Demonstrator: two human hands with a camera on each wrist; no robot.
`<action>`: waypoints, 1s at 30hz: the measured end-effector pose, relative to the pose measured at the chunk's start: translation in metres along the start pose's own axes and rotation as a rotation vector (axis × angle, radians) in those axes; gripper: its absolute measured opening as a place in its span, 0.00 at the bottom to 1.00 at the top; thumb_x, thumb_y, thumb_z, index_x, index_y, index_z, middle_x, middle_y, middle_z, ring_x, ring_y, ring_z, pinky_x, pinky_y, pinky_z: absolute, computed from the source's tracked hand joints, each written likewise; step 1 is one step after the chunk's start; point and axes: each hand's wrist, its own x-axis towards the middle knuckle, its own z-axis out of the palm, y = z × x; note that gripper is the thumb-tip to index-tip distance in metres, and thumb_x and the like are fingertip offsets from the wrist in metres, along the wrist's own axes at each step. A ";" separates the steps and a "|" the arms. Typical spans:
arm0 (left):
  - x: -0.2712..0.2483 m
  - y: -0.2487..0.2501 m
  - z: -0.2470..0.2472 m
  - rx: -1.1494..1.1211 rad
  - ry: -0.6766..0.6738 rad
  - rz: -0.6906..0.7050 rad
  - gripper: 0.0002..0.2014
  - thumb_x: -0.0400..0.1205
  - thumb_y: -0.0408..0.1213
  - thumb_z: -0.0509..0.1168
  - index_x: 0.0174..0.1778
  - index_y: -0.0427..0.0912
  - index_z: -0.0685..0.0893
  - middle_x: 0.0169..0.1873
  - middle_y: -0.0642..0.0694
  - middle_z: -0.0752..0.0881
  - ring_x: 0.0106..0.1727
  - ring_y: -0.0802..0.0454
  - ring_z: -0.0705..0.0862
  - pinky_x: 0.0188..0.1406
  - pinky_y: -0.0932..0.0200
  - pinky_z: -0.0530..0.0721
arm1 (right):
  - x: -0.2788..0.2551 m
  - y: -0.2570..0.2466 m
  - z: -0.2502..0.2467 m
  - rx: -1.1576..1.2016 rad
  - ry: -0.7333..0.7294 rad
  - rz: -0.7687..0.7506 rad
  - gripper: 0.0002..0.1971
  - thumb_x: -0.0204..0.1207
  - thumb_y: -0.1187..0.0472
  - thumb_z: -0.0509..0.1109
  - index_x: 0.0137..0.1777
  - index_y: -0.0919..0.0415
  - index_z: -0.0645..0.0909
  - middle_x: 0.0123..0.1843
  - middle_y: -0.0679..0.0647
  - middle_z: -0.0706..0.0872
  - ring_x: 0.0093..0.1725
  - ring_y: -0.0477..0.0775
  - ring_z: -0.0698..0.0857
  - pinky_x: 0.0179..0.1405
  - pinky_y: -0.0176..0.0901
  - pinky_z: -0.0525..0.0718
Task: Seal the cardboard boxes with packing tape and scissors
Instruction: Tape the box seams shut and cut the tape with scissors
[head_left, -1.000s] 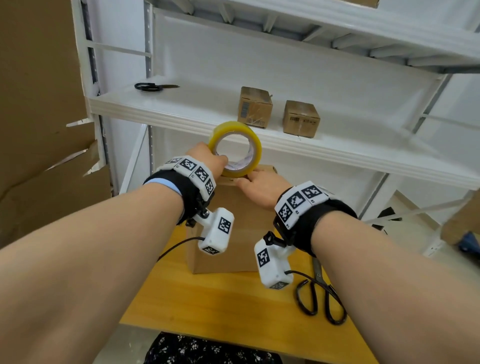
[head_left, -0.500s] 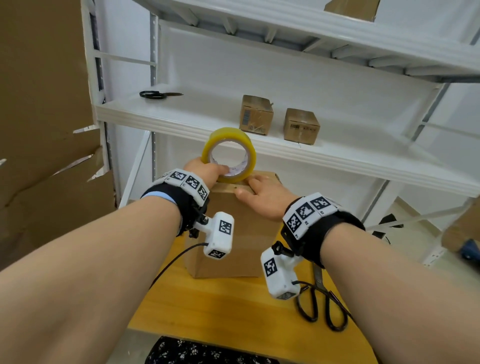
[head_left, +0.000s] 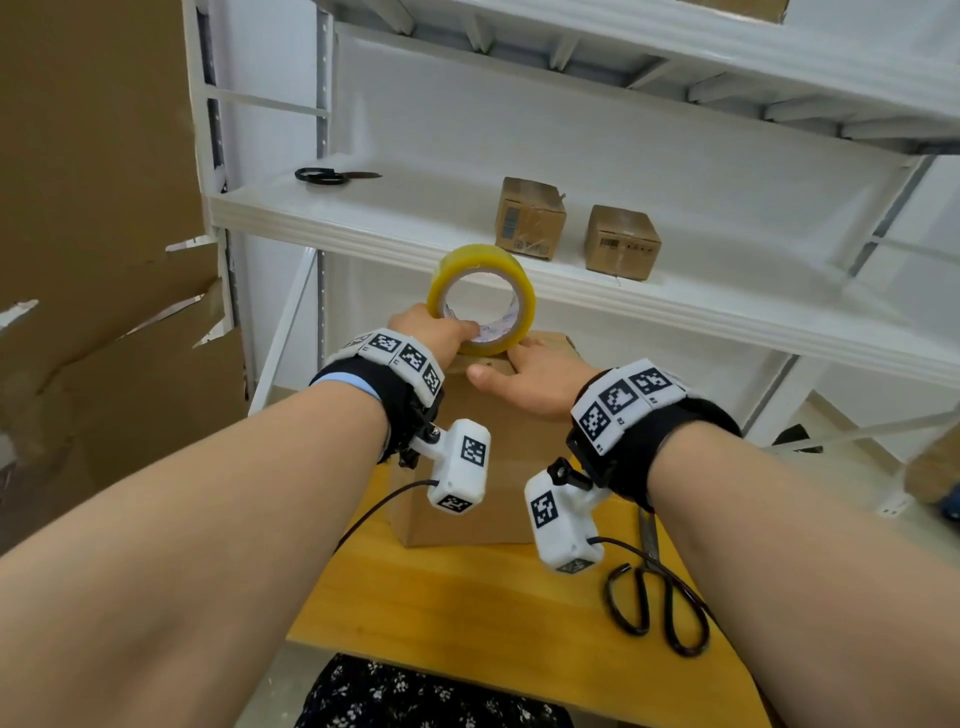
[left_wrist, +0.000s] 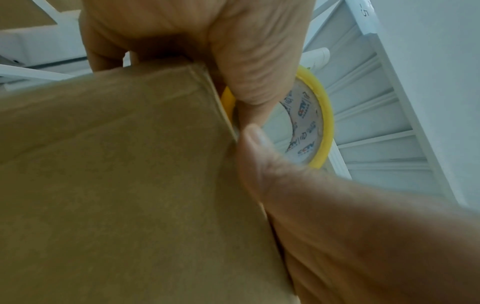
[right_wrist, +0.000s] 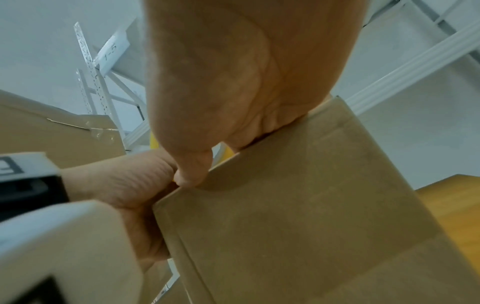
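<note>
Tape is the weak point here: the left hand (head_left: 434, 332) holds the yellow tape roll (head_left: 482, 299) upright on its edge at the top of the cardboard box (head_left: 483, 467), thumb hooked into the core and fingers curled round the band, while the right hand (head_left: 535, 376) lies flat on the box top just beside the roll, fingers straight, its grip closed on nothing. I judge that if the flat hand eases off, the free end could lift or skew off the seam, and a pull on the roll could tip the box, which stands tall and narrow on the wooden surface (head_left: 467, 613); whether any tape is stuck down yet cannot be told, as the hands hide the top. Cutting will need the scissors (head_left: 657, 597), which lie on the surface at the right, under the right forearm and close to the wrist camera's cable, so a blind reach could snag it. A second pair of scissors (head_left: 332, 175) and two small boxes (head_left: 574, 234) sit on the white shelf (head_left: 395, 218) behind, well apart from the work
</note>
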 end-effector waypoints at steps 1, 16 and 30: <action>0.000 0.000 0.001 -0.006 0.007 -0.003 0.24 0.64 0.60 0.72 0.46 0.45 0.86 0.44 0.42 0.89 0.45 0.41 0.88 0.55 0.43 0.86 | -0.001 0.001 0.000 -0.004 -0.009 0.010 0.41 0.82 0.29 0.49 0.87 0.55 0.57 0.87 0.59 0.61 0.84 0.61 0.62 0.81 0.58 0.64; -0.007 -0.005 -0.012 -0.103 0.024 -0.006 0.18 0.75 0.51 0.73 0.52 0.42 0.81 0.38 0.46 0.84 0.39 0.49 0.82 0.42 0.55 0.79 | -0.002 0.000 0.006 -0.090 0.063 -0.011 0.45 0.74 0.22 0.46 0.83 0.51 0.65 0.84 0.54 0.67 0.81 0.59 0.67 0.79 0.60 0.66; -0.011 -0.010 -0.012 -0.120 0.011 0.033 0.14 0.75 0.49 0.74 0.48 0.43 0.84 0.37 0.46 0.86 0.38 0.49 0.84 0.31 0.58 0.74 | -0.008 -0.002 0.006 -0.107 0.049 -0.011 0.46 0.73 0.22 0.54 0.84 0.50 0.62 0.85 0.54 0.65 0.82 0.59 0.65 0.80 0.61 0.66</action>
